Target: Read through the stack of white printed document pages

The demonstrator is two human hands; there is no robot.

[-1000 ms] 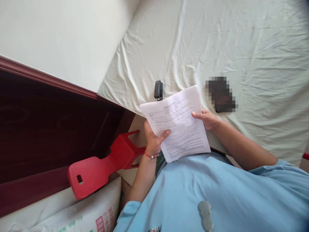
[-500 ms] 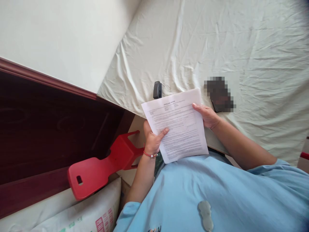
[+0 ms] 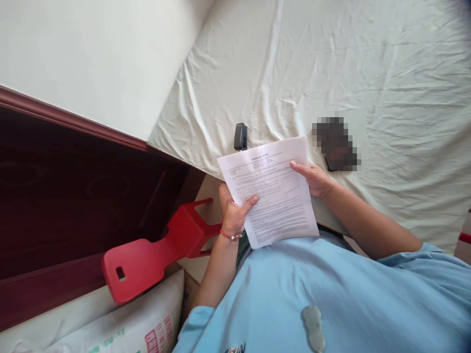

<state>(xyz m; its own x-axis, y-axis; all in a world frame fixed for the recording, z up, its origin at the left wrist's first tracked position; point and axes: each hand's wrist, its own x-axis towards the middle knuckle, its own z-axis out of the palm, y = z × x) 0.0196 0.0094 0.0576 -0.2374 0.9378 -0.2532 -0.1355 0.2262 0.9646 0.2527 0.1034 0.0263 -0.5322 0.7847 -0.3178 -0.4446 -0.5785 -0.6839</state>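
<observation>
Both hands hold printed paper sheets (image 3: 274, 211) in front of my blue shirt, tilted a little. My left hand (image 3: 235, 213) grips the left edge with the thumb on top and the fingers hidden beneath. At the upper right edge my right hand (image 3: 312, 177) pinches the paper, its thumb lying across the print. How many sheets are in the stack I cannot tell. Just beyond the paper's top edge lies a black stapler (image 3: 240, 136) on the cloth. Right of the paper rests a dark, blurred-out flat object (image 3: 336, 144), near my right hand.
A wrinkled pale cloth (image 3: 349, 63) covers the surface ahead. To the left stand a dark red wooden panel (image 3: 73, 181) and a small red plastic chair (image 3: 140, 264). White printed sacks (image 3: 147, 314) lie at the lower left.
The right thumb has slid slightly left and down over the paper. The sheets have shifted a little, their top edge slightly lower. Otherwise the scene is the same.
</observation>
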